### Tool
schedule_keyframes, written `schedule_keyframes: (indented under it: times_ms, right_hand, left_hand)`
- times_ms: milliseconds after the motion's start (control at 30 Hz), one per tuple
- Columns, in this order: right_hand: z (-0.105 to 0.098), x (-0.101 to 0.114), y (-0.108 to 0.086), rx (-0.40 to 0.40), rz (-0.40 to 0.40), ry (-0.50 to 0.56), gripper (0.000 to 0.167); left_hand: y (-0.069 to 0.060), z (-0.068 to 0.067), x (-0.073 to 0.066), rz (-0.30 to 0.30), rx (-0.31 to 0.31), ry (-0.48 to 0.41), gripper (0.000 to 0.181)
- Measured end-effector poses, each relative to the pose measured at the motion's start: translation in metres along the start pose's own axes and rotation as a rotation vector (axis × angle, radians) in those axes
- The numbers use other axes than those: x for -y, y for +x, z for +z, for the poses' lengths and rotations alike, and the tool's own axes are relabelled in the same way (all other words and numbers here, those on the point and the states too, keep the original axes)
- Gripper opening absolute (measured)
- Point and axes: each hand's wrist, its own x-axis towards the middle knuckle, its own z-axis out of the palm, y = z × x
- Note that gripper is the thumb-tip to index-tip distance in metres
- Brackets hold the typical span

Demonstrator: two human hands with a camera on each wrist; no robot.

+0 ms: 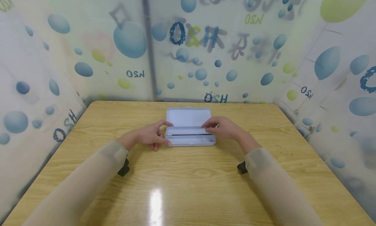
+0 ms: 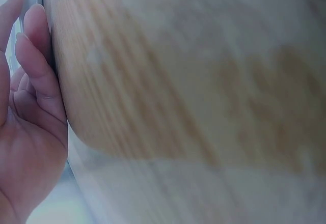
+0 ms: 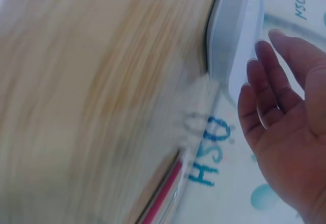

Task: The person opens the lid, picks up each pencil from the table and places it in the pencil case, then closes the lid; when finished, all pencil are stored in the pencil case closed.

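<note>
A pale lilac pencil case [image 1: 185,141] lies on the table with its lid [image 1: 189,116] tipped back. A thin dark line [image 1: 188,134] runs lengthwise inside it; I cannot tell whether it is a pencil or a gap. My left hand [image 1: 149,134] grips the case's left end, thumb at the front corner and index finger at the rear. Over the right end, my right hand [image 1: 224,128] has its fingertips by the rear compartment and the hinge. In the right wrist view its fingers [image 3: 266,76] are loosely bent beside the case wall [image 3: 226,30], with nothing visible between them.
The wooden table [image 1: 188,177] ends at a patterned curtain [image 1: 188,66] behind, with more patterned sheets on both sides. A red stick-like thing [image 3: 164,191] shows low in the right wrist view; the head view does not show it.
</note>
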Motion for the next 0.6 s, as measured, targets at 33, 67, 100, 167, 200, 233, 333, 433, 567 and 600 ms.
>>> schedule_keyframes:
  times_ms: [33, 67, 100, 167, 200, 233, 333, 433, 567, 600]
  right_hand:
    - [-0.002, -0.003, -0.004, -0.007, 0.003, 0.005, 0.027]
    - [-0.004, -0.007, -0.007, -0.019, 0.007, 0.008, 0.027]
    - [-0.007, -0.010, -0.011, -0.029, 0.010, 0.012, 0.027]
    - [-0.011, -0.017, -0.019, -0.049, 0.012, 0.018, 0.027]
    - [-0.013, -0.020, -0.023, -0.063, 0.011, 0.009, 0.027]
    - [-0.015, -0.025, -0.027, -0.071, 0.011, 0.010, 0.027]
    - [-0.022, -0.037, -0.040, -0.093, 0.034, -0.001, 0.030]
    - [-0.029, -0.048, -0.051, -0.113, 0.055, -0.011, 0.031]
    - [-0.039, -0.059, -0.066, -0.140, 0.052, -0.006, 0.030]
    - [-0.041, -0.062, -0.069, -0.147, 0.053, -0.002, 0.030]
  left_hand:
    - [0.000, 0.000, 0.000, 0.002, 0.000, 0.000, 0.090]
    - [0.000, 0.000, 0.000, 0.001, 0.000, 0.000, 0.090]
    - [0.000, 0.000, 0.000, 0.001, 0.000, 0.000, 0.091]
    - [0.000, -0.001, 0.000, -0.002, 0.000, -0.002, 0.091]
    - [0.000, -0.001, 0.000, -0.002, 0.001, -0.003, 0.091]
    - [0.000, -0.001, 0.000, -0.002, 0.001, -0.005, 0.091]
    - [0.000, -0.001, 0.000, 0.002, 0.005, -0.008, 0.092]
    - [0.000, 0.000, 0.001, 0.009, 0.006, -0.009, 0.092]
    - [0.001, 0.000, 0.002, 0.017, 0.004, -0.008, 0.093]
    - [0.001, 0.000, 0.002, 0.019, 0.005, -0.008, 0.093]
